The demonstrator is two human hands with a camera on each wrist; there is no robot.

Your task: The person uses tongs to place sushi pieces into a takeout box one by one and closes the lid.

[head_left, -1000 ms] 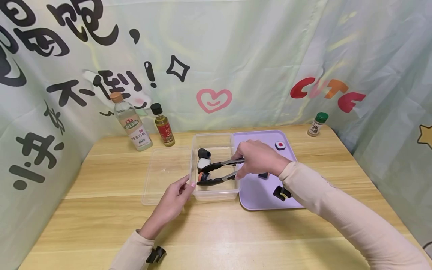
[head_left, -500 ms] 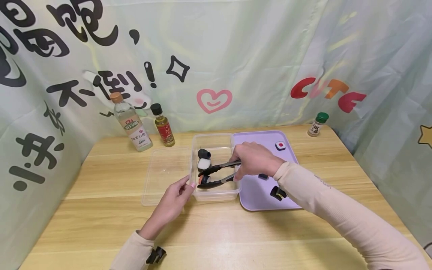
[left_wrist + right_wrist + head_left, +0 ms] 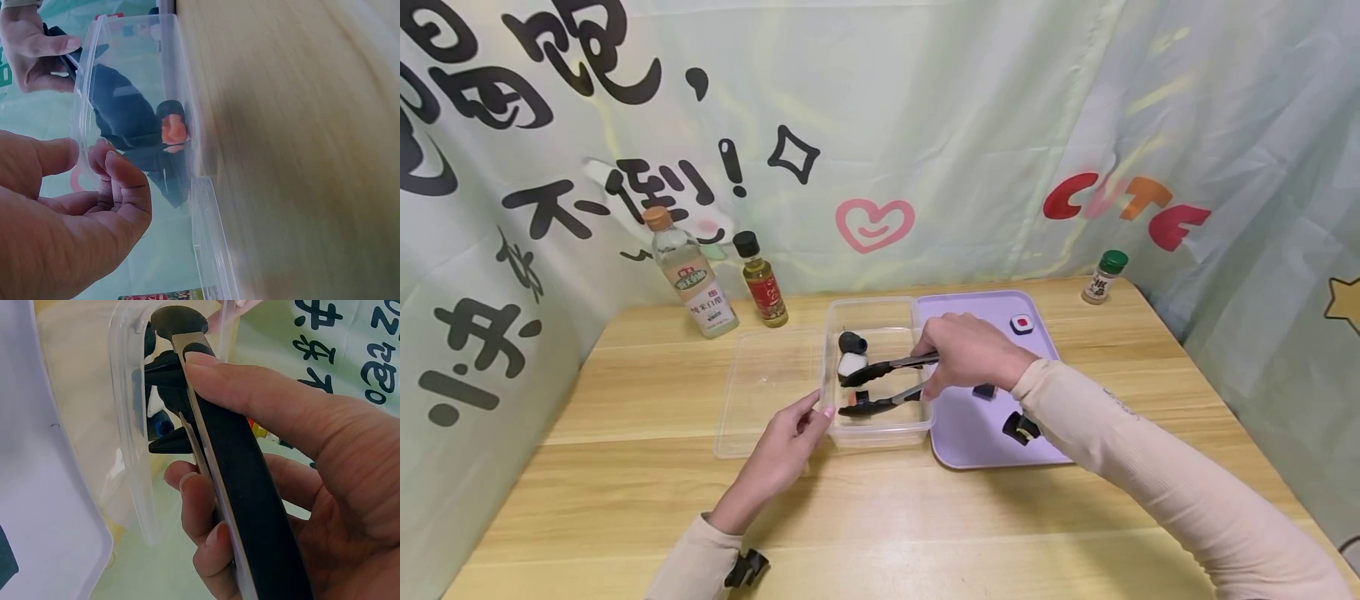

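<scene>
A clear plastic box (image 3: 917, 421) stands mid-table with three sushi pieces inside: a black one (image 3: 852, 341), a white one (image 3: 852, 362) and an orange-and-black one (image 3: 860, 397). My right hand (image 3: 928, 367) grips black tongs (image 3: 887, 363) that reach into the box. Their tips stand apart, either side of the orange piece. In the right wrist view my right hand (image 3: 187, 419) wraps the tongs (image 3: 231, 487). My left hand (image 3: 820, 408) pinches the box's near left rim. The left wrist view shows the left hand (image 3: 87, 156) on the box (image 3: 187, 81), with the orange piece (image 3: 174, 130) behind the wall.
A purple tray (image 3: 970, 442) lies right of the box with three sushi pieces (image 3: 1022, 323) (image 3: 985, 390) (image 3: 1017, 427). The clear lid (image 3: 767, 387) lies left of the box. Two bottles (image 3: 691, 275) (image 3: 762, 282) stand at the back left, a spice jar (image 3: 1102, 277) at the back right.
The tongs dipped slightly into the box with the orange piece, and their tips now stand wider apart around it. The left hand has stayed on the rim.
</scene>
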